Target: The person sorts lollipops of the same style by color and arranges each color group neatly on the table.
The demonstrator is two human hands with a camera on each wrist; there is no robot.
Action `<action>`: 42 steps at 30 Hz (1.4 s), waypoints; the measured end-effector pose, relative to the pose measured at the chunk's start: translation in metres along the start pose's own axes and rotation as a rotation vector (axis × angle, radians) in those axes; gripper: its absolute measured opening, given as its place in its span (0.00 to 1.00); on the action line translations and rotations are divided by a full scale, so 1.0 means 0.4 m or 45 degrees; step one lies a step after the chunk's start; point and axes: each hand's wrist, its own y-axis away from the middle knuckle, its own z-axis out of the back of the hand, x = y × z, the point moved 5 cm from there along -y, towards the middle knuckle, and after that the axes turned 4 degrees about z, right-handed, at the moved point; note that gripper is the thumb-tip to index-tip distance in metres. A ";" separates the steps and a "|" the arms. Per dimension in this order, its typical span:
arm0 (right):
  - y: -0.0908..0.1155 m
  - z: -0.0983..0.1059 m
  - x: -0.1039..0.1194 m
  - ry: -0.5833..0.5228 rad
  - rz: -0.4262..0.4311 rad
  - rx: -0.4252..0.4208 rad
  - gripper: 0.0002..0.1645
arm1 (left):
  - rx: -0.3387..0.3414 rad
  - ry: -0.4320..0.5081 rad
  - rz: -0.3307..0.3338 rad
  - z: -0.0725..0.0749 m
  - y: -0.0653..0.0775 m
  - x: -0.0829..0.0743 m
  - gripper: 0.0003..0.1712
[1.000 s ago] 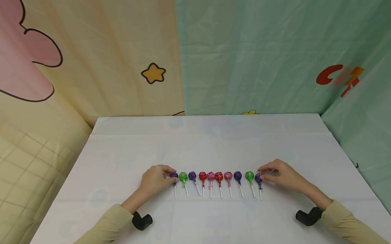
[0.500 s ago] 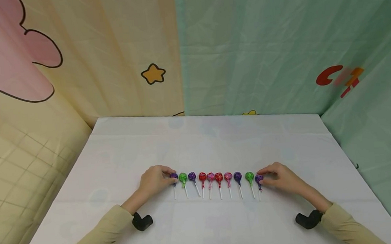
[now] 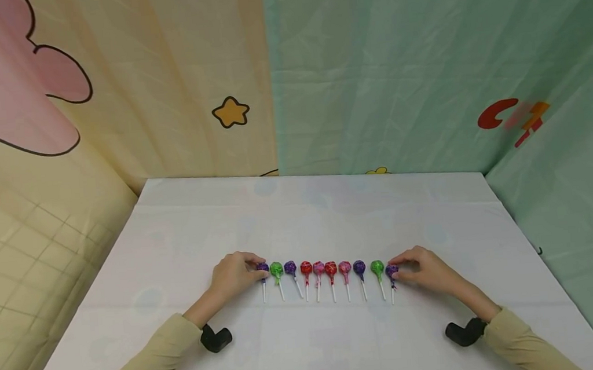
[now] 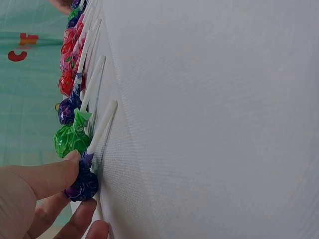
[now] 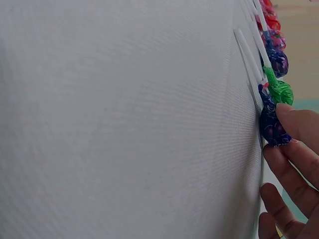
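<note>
Lollipops (image 3: 331,269), round, crinkly-wrapped | left fingers (image 4: 79,220) pinch leftmost purple lollipop (image 4: 86,185) | right fingers (image 5: 288,174) pinch rightmost purple lollipop (image 5: 271,123)

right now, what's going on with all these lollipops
Ten wrapped lollipops lie in a row on a white table. A person's left grip pinches the left-end purple lollipop, while the right grip pinches the right-end purple lollipop. The other eight lie between, in green, purple, red and pink wrappers.

White table (image 3: 299,219) stretching wide, yellow curtain (image 3: 163,91) right behind, orange star (image 3: 230,112) printed on it, pink cartoon shape (image 3: 6,86) looming upper left, green curtain (image 3: 371,74) taking the right
</note>
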 end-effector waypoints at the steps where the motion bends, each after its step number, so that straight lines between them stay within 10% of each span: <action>1: 0.000 0.000 0.000 0.001 0.004 -0.001 0.15 | -0.003 0.000 0.003 0.000 0.000 0.001 0.13; 42: 0.023 0.038 -0.005 0.028 -0.080 -0.139 0.15 | -0.166 0.042 -0.035 0.036 0.018 -0.001 0.18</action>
